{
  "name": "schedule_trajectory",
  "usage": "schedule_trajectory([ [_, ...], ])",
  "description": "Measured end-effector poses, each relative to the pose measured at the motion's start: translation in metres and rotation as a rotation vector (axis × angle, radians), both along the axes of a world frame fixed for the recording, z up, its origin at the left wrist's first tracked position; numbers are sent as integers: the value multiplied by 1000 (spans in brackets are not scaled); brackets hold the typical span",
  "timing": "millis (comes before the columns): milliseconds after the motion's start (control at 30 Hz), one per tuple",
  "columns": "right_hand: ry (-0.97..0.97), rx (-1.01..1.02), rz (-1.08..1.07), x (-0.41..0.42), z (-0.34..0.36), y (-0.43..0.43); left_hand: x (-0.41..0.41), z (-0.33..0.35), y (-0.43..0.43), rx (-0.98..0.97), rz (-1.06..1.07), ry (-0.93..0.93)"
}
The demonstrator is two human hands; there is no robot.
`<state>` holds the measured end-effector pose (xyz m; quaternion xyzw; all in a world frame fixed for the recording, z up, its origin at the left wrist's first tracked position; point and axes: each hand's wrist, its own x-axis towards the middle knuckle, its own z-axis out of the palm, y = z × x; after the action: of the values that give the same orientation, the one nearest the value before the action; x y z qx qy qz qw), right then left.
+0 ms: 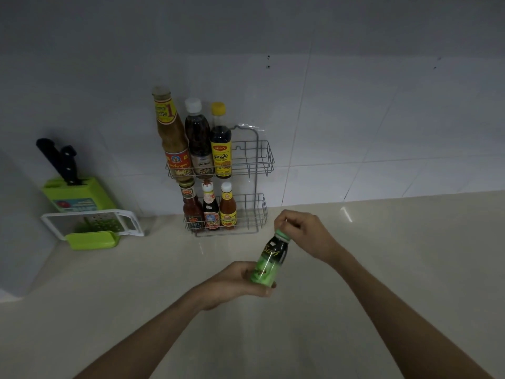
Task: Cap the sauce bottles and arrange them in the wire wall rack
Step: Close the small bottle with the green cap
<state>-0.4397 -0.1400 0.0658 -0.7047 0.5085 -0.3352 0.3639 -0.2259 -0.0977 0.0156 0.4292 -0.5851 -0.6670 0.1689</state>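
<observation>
A small dark bottle with a green label (269, 258) is tilted above the counter. My left hand (240, 283) grips its base from below. My right hand (297, 228) pinches the pale green cap (282, 235) on its neck. Behind it a two-tier wire rack (257, 165) hangs on the tiled wall. Its upper tier holds three tall capped bottles (198, 140) at the left. The lower tier holds three small capped sauce bottles (211, 209), also at the left. The right side of both tiers has free room.
At the left stand a green knife block (79, 195) with two black-handled knives and a white-framed grater with a green tray (93, 228). The beige counter (382, 269) stretches to the right and front.
</observation>
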Motion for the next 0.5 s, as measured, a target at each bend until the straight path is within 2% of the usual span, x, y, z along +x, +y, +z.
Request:
schedule_trajectory([
  [67, -116, 58, -36, 5, -7, 0, 3, -8, 0, -25, 89, 16],
  [133, -180, 140, -79, 15, -26, 5, 0, -18, -1, -97, 266, -48],
  [233, -96, 194, -119, 32, -56, 12, -5, -32, -2, -198, 442, -139],
  [400, -124, 126, -143, 41, -60, -28, 1, -38, -34, -229, 418, -237],
  [500, -149, -15, -191, 46, -56, -59, 11, -30, -63, -269, 533, -209],
])
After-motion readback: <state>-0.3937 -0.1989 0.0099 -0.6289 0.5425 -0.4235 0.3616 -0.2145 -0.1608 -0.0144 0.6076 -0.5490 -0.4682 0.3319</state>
